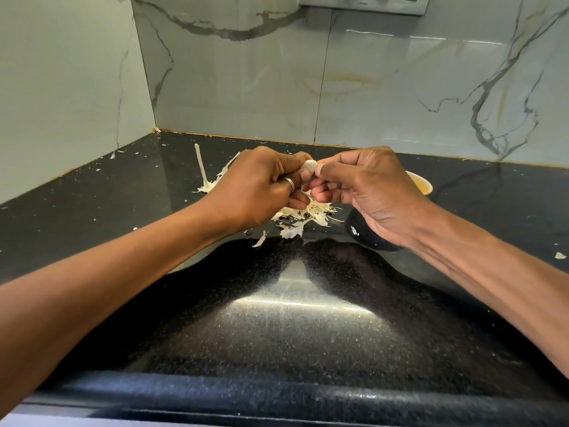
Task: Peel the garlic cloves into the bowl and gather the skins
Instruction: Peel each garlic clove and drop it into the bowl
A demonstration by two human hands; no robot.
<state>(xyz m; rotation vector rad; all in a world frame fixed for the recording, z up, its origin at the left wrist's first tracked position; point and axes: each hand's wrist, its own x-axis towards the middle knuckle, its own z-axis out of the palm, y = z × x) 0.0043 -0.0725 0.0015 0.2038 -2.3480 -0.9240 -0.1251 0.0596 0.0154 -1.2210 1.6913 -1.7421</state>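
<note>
A white garlic clove (309,165) is held up between both hands above the black counter. My left hand (258,189), with a ring on one finger, curls its fingers round the clove from the left. My right hand (363,186) pinches the clove's right end with thumb and fingers. Under the hands lies a heap of pale garlic skins (303,215). A dark bowl with a pale inside (423,184) stands behind my right hand, mostly hidden by it.
A long dry garlic stem (201,169) with more skins lies behind my left hand. Small skin flakes (559,255) are scattered over the black granite counter (308,328). Marble-patterned walls close the counter at the back and left; its rounded front edge is near me.
</note>
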